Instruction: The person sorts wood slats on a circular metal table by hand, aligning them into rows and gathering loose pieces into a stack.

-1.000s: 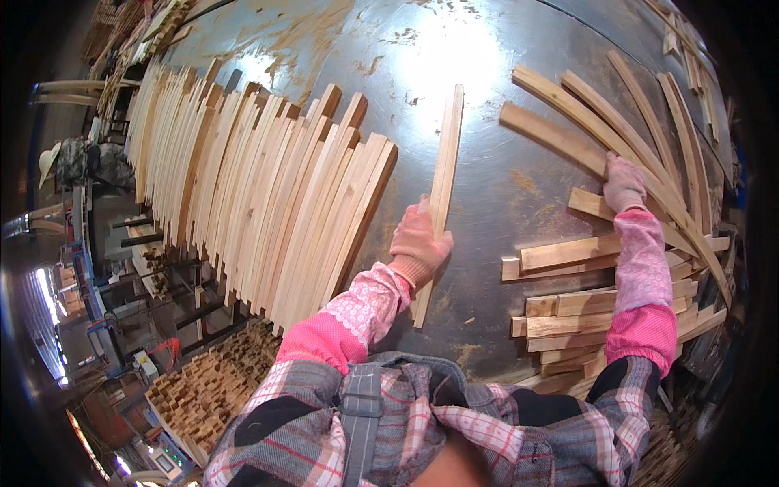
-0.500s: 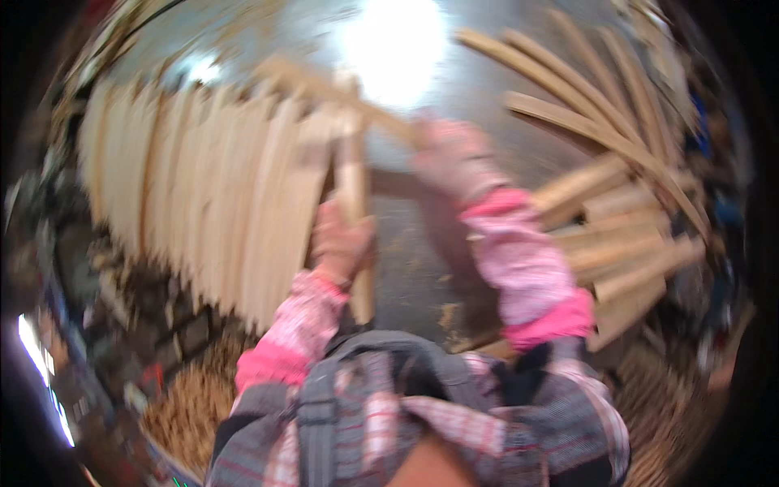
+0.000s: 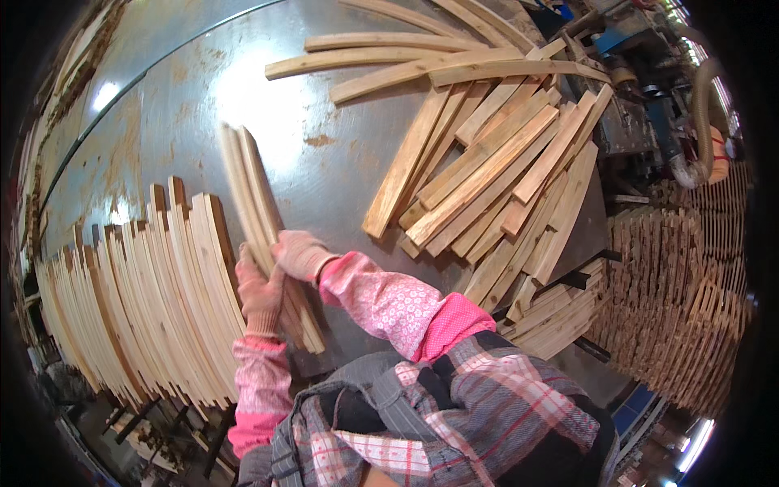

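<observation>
Two or three pale wooden strips (image 3: 247, 183) stand together on the metal table, slanting away from me and slightly blurred at the far end. My left hand (image 3: 260, 294), in a pinkish work glove, grips them from the left near their middle. From the right, my gloved right hand (image 3: 300, 255) closes around the same strips just above it; its fingertips are partly hidden. To the left of my hands lies a tight row of similar strips (image 3: 166, 296), set side by side, with a narrow gap between the row and the held strips.
A loose pile of wooden strips (image 3: 487, 174) covers the right of the metal table (image 3: 341, 162). Several curved strips (image 3: 389, 58) lie across the far side. Machinery with a hose (image 3: 704, 122) stands at the far right, above stacked wood (image 3: 657, 284). Sawdust patches dot the tabletop.
My right hand has brought a crosswise strip round to lie lengthwise with the one at my left hand. Both hands are now close together. The view has swung to the right.
</observation>
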The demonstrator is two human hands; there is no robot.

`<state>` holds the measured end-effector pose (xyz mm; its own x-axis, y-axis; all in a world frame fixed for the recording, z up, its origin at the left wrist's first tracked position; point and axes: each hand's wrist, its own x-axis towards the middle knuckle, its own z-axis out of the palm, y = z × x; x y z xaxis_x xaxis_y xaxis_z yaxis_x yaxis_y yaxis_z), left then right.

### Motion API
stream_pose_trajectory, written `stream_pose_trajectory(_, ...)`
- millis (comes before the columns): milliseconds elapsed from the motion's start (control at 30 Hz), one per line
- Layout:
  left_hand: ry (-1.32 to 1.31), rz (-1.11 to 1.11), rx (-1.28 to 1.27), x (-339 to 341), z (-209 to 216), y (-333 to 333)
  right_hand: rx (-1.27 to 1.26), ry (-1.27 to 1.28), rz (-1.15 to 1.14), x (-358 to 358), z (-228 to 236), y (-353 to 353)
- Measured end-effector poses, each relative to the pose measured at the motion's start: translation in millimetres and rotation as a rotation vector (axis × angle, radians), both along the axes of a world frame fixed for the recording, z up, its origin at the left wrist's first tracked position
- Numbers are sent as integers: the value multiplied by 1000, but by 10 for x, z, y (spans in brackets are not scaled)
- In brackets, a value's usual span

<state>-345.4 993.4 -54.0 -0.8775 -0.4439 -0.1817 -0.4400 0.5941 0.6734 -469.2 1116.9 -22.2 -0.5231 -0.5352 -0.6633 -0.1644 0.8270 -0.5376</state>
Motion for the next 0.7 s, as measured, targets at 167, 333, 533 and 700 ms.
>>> stream_pose_trajectory(167, -284, 55, -217, -44, 51, 338, -55, 424, -469, -165, 97, 768)
stream_pose_trajectory(333, -261, 105, -276, -170, 23, 490, 627, 368, -810, -962, 273, 1281)
stream_pose_trajectory(533, -116, 134, -176, 125, -171, 196, 480, 251, -1041, -770, 191, 1381)
stream_pose_trajectory(700, -68, 207, 30, 461, -176, 40, -34, 234, -1124, 512, 386, 1208)
